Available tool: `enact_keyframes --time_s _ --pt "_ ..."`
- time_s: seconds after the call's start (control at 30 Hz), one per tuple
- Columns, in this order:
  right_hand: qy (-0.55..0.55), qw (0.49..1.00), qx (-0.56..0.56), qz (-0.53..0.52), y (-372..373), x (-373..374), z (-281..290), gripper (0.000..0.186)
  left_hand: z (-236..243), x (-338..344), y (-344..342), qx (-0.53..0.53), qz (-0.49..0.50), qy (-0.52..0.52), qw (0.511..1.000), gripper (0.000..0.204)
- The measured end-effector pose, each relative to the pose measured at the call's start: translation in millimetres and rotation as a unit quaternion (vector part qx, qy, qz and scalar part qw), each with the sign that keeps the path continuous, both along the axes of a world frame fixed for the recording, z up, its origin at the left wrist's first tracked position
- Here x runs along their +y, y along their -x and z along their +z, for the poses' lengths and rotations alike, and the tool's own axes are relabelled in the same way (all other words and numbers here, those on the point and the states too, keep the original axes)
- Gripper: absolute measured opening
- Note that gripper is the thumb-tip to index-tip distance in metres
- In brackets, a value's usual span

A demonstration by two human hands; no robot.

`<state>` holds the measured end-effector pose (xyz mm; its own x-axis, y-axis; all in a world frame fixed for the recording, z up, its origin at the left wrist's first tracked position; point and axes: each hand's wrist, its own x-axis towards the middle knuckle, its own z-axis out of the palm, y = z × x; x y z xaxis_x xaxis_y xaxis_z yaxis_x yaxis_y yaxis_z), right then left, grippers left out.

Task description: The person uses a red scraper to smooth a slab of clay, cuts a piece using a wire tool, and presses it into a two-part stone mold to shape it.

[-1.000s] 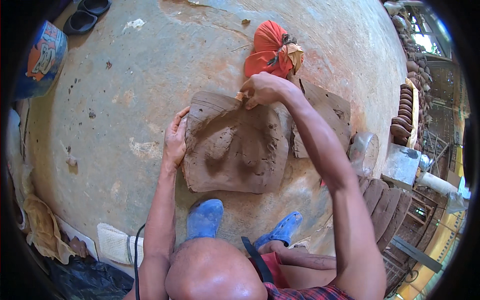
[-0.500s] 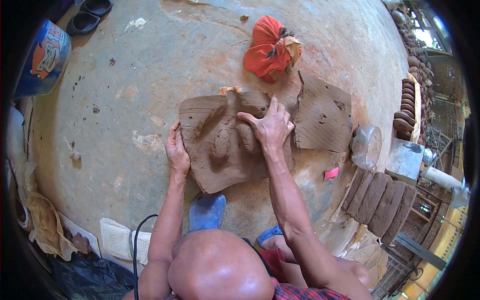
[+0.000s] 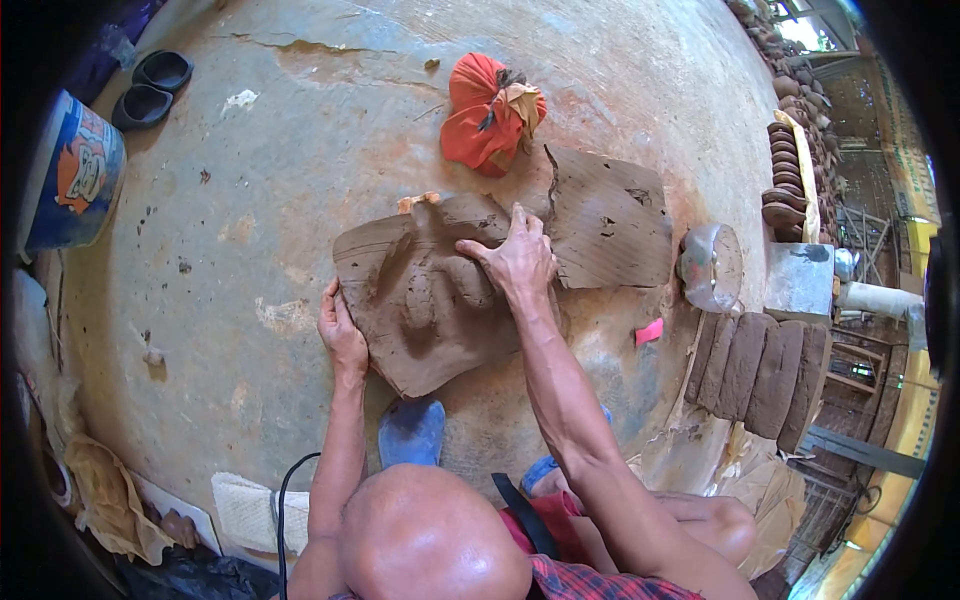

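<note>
A brown clay slab (image 3: 450, 350) lies in front of me, draped over raised rounded forms with hollows between them. My left hand (image 3: 343, 335) grips its left edge, the thumb side against the clay. My right hand (image 3: 522, 262) bears on the slab's far right part. Its thumb stretches left across the surface, and the other fingers bend over the clay near the edge; their tips are partly hidden. Just beyond that hand, a second flat clay slab (image 3: 615, 220) with torn edges lies on the floor.
A tied red cloth bundle (image 3: 480, 120) sits beyond the slabs. To the right are a clear plastic-wrapped lump (image 3: 712, 268), a pink scrap (image 3: 649, 332) and thick clay rolls (image 3: 755, 370). A blue bucket (image 3: 75, 175) and dark sandals (image 3: 150, 90) stand far left. Blue footwear (image 3: 411, 432) is near the slab.
The whole view has shifted, so most things appear farther left. Both hands keep their places on the clay slab, with little visible change in its shape.
</note>
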<state>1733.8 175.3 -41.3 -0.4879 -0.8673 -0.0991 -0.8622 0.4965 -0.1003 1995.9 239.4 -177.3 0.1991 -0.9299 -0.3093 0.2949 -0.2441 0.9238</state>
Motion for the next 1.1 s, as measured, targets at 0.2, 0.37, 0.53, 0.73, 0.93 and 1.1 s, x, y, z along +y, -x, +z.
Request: enact_keyframes --time_s 0.2,0.37,0.53,0.73,0.93,1.1 --pt "-0.067 0.995 -0.061 -0.034 21 4 14 0.098 14 0 10 -0.032 0.006 0.015 0.999 0.034" --pt "-0.008 0.998 -0.062 0.008 16 1 2 0.094 14 17 11 -0.111 0.044 -0.024 0.993 0.033" --pt "-0.048 0.992 -0.089 0.08 30 -30 -6 0.099 27 29 27 -0.079 0.13 -0.038 0.988 0.031" --pt "-0.008 0.969 -0.147 0.2 3 -57 -13 0.101 24 34 9 -0.063 0.216 -0.024 0.974 0.033" --pt "-0.066 0.988 -0.093 0.101 -5 -40 6 0.1 18 37 4 -0.049 0.209 -0.023 0.976 0.036" --pt "-0.061 0.994 -0.095 0.008 -15 -28 6 0.102 9 41 1 -0.129 0.181 -0.003 0.975 0.038"
